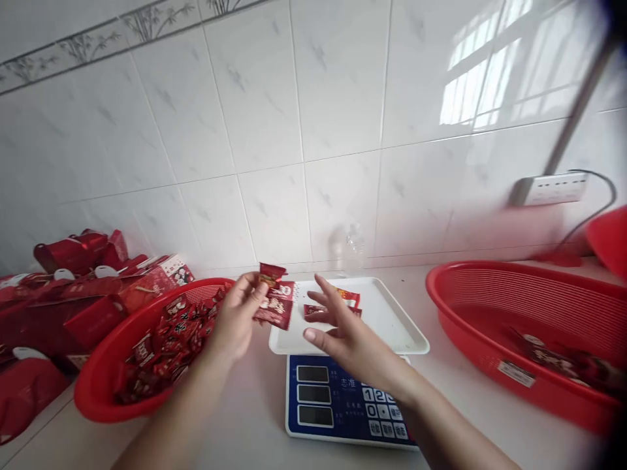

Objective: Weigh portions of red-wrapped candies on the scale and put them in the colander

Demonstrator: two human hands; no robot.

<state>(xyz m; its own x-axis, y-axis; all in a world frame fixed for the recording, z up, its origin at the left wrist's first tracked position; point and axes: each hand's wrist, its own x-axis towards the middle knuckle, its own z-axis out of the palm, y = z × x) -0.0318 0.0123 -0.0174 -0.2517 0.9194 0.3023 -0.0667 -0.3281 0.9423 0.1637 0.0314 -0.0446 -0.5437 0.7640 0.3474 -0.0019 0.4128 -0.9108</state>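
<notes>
My left hand [239,313] pinches red candy packets [275,307], at least two of them, one small and one larger, between thumb and fingers. It is near the left edge of the scale's white tray [392,326]. Over that tray my right hand [343,326] reaches with fingers spread and nothing in them. Behind its fingers lie a dark red packet [356,312] and a red and yellow packet [350,297], both partly hidden. The scale's blue panel [343,418], with its dark displays and keys, faces me below the tray; my right wrist covers part of it.
To the left, a red basket [93,385] holds many small wrapped candies, with red gift boxes [98,287] heaped beyond it. A larger red basket [470,346] at right contains some packets. A clear plastic bottle [354,248] stands by the tiled wall, below a power strip [553,189].
</notes>
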